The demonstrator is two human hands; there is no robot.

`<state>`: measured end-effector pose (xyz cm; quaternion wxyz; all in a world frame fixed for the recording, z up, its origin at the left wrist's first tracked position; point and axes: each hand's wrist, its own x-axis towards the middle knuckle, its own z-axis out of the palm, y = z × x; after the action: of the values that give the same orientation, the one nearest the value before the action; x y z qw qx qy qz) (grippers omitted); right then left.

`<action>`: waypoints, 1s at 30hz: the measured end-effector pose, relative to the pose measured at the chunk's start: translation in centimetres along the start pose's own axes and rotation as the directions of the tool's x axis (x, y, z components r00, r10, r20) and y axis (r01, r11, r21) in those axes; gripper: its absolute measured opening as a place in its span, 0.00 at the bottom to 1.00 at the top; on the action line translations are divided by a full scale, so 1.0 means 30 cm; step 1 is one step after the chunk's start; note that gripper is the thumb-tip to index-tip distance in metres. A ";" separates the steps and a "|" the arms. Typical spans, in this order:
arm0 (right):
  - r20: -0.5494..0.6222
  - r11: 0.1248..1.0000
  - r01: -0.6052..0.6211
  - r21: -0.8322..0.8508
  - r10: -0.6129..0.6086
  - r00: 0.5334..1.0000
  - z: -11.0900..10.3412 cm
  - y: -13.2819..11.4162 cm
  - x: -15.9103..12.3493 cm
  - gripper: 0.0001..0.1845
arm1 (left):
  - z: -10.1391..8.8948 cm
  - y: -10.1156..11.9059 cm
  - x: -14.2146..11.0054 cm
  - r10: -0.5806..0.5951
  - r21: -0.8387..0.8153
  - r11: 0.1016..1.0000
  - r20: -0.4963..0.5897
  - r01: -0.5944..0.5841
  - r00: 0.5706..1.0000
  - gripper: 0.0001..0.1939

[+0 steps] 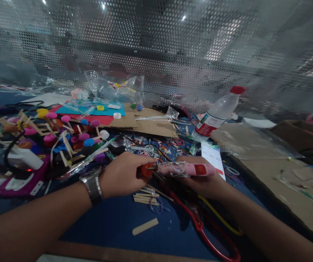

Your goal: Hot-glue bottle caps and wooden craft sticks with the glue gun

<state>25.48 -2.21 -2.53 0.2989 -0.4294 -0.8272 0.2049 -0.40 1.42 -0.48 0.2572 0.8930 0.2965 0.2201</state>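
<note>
Pink and streaked with pale residue, a glue gun [173, 169] is gripped in the right hand [201, 183], its metal nozzle pointing toward the left hand [122, 173]. That left hand pinches an orange-red cap [146, 170] between thumb and fingers, right at the nozzle's tip; whether the two touch I cannot tell. A metal-banded watch [92, 185] circles the left wrist. Nearer the body, below the gap between the hands, several wooden sticks [145, 198] lie beside a purple band [162, 206], with a wider flat stick [145, 226] closer still. Scissors with red handles [198, 222] lie under the right hand and forearm. Just beyond the right hand are a lit phone [209, 157] and, farther off, a leaning clear bottle [219, 105] with a red lid. Left of the left hand sit a purple power strip [40, 178] and a heap of colourful caps [84, 137].
</note>
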 end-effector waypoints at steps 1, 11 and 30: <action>-0.002 1.000 0.011 0.001 -0.011 1.000 0.000 0.001 0.000 0.20 | 0.001 -0.001 0.000 0.000 0.002 1.000 -0.002 0.000 1.000 0.17; -0.023 0.997 0.067 0.023 -0.067 0.998 0.000 0.001 0.003 0.17 | -0.004 -0.008 0.004 -0.028 0.025 0.999 -0.012 0.029 1.000 0.20; -0.302 0.932 -0.142 0.333 0.248 0.920 0.039 0.019 0.007 0.10 | -0.018 -0.050 0.018 -0.198 0.348 0.919 0.006 0.184 0.980 0.15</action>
<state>24.95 -1.83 -3.66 0.4772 -0.4882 -0.6742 0.2819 -0.92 2.99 -0.83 0.1228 0.8953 0.4110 0.1202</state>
